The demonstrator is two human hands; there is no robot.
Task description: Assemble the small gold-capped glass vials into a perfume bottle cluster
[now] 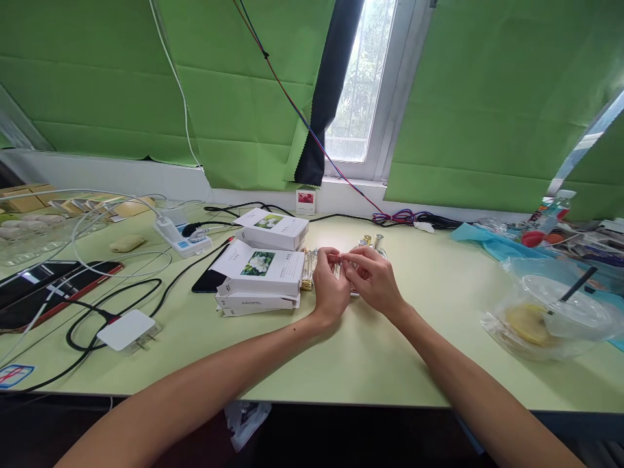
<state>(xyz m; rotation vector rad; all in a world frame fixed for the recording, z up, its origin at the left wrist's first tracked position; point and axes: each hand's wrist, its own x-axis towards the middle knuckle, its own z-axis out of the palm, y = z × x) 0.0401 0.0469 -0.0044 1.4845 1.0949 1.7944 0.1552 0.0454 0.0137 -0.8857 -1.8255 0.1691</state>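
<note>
My left hand [331,286] and my right hand [373,276] meet at the middle of the table, fingertips pinched together around something small that I cannot make out. Just behind and beside them stand several small glass bottles [379,242] with gold and silver tops, partly hidden by my fingers. More gold-and-clear bottles [307,268] lie between my left hand and the boxes. Left of them, white boxes [263,268] with a flower picture are stacked, their flaps open. Behind this stack is another white box [275,227].
A power strip [188,244], a white charger [127,330], looping cables and a dark tablet [49,292] occupy the left side. On the right stand a bagged drink cup [550,312] and a bottle [548,218] near blue plastic [487,242]. A phone [207,278] lies partly under the boxes.
</note>
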